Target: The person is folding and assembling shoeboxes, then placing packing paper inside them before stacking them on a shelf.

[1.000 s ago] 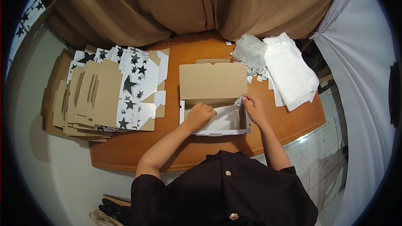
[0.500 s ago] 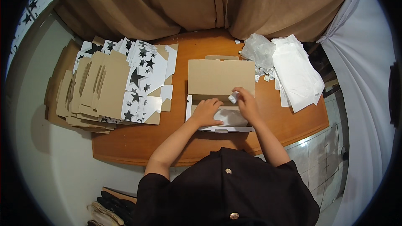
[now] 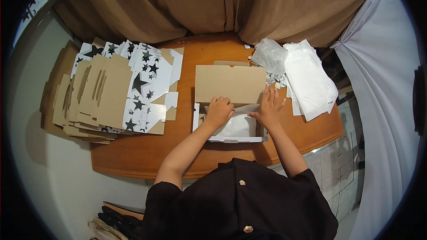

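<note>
An open cardboard box stands in front of me, with white outer sides and its plain brown lid raised at the far side. White paper lines the inside. My left hand reaches over the box with bent fingers closed at the paper's far edge; its thumb is hidden. At the box's right wall is my right hand, fingers spread and pointing away, its thumb stretched in over the paper. Nothing shows in its grasp.
Flat cardboard box blanks, some white with black stars, are stacked at the left. Beyond the box to the right lie a clear plastic bag, small white packets and a pile of white paper sheets. Brown curtains hang behind the table.
The small white packet has gone from my right hand, whose fingers have spread and shifted to the box's right wall. My left hand has moved up towards the lid, and more paper shows.
</note>
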Demonstrator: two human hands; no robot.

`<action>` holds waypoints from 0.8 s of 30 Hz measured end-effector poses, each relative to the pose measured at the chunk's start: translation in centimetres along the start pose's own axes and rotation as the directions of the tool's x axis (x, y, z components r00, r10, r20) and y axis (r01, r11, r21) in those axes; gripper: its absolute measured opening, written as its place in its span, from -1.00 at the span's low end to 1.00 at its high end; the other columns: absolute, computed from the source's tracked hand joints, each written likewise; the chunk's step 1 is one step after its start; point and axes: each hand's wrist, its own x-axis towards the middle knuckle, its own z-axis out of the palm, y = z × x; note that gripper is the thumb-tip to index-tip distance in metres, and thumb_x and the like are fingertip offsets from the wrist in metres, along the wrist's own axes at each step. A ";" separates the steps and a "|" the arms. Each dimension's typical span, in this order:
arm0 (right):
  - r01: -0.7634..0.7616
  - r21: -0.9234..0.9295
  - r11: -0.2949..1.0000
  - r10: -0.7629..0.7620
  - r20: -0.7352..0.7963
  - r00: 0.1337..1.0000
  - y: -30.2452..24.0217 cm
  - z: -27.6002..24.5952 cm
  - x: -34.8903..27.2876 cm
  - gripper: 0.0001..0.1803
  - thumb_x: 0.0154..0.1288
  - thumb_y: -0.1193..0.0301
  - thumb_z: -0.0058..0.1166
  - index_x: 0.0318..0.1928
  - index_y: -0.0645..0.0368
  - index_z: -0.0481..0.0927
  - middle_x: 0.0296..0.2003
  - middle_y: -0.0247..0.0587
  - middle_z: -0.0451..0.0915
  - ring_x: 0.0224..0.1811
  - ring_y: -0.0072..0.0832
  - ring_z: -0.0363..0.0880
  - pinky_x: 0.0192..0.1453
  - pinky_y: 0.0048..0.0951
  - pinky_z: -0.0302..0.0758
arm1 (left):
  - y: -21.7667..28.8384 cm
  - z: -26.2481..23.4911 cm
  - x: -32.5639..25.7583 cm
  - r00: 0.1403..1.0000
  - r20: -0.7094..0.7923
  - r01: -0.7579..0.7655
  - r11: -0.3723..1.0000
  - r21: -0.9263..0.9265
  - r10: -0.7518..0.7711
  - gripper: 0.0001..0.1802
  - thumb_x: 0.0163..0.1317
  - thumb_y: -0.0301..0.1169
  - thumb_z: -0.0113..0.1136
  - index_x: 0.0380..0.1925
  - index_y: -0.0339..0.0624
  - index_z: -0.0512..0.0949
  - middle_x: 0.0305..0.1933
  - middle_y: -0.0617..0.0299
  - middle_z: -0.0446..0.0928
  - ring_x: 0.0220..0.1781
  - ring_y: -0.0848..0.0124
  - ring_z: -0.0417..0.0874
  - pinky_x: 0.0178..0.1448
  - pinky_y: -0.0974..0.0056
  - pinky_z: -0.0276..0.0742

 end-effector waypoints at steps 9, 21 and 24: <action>-0.067 -0.138 0.988 0.033 -0.238 0.971 1.1 5.9 0.6 0.26 -0.34 0.26 0.43 0.38 0.22 -0.10 0.29 -0.12 0.08 0.39 -0.22 -0.07 0.31 0.23 -0.41 | -0.1 0.2 -0.8 0.993 -0.077 -0.083 0.996 0.015 0.084 -0.92 -0.08 -0.36 0.27 -0.60 -0.03 0.56 -0.41 0.33 0.44 -0.24 0.37 0.45 -0.14 0.20 0.24; 0.179 0.287 0.941 -0.150 -0.119 0.982 2.2 -0.5 0.4 -0.08 -0.18 0.55 0.06 0.33 0.07 0.08 0.14 -0.13 0.26 0.24 -0.16 0.16 0.32 0.12 -0.19 | -1.7 0.1 -3.4 0.816 0.546 -0.178 0.981 -0.079 0.192 -0.63 0.03 -0.18 0.19 -0.11 0.10 0.54 -0.15 0.25 0.52 -0.02 0.29 0.49 -0.01 0.17 0.33; 0.222 0.644 0.732 -0.238 -0.064 0.969 1.2 -2.0 0.4 -0.32 -0.08 0.51 0.07 0.19 0.11 0.34 0.06 -0.18 0.37 0.19 -0.22 0.24 0.33 -0.07 -0.08 | -1.7 -0.7 -3.1 0.727 0.669 -0.102 0.988 -0.120 0.156 -0.49 -0.02 -0.04 0.24 -0.02 0.12 0.54 0.00 0.21 0.51 0.09 0.25 0.47 0.10 0.14 0.33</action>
